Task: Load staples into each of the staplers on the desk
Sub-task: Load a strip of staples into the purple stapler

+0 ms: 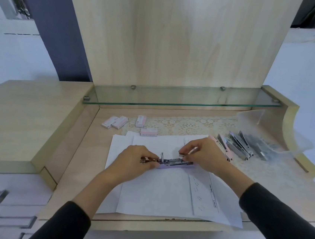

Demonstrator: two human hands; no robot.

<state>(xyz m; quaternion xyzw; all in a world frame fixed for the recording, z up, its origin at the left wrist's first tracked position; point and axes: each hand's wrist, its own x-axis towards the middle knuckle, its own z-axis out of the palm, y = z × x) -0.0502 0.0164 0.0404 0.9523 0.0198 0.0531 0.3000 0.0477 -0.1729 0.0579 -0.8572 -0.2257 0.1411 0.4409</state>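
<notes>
On paper (154, 193), left hand (135, 159) grips stapler (175, 162), right hand (205, 155) pinches staples (183, 154); box (149, 132) lettering unreadable.

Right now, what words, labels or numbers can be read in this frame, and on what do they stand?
Nothing reads clearly.
Pink-and-white cardboard staple box nearest the papers: dark capitals on its front, too blurred.
Three other pink-and-white boxes: labels too small.
White printed sheet: sideways print near its right edge, too small.
Open lilac stapler: no marking visible.
</notes>
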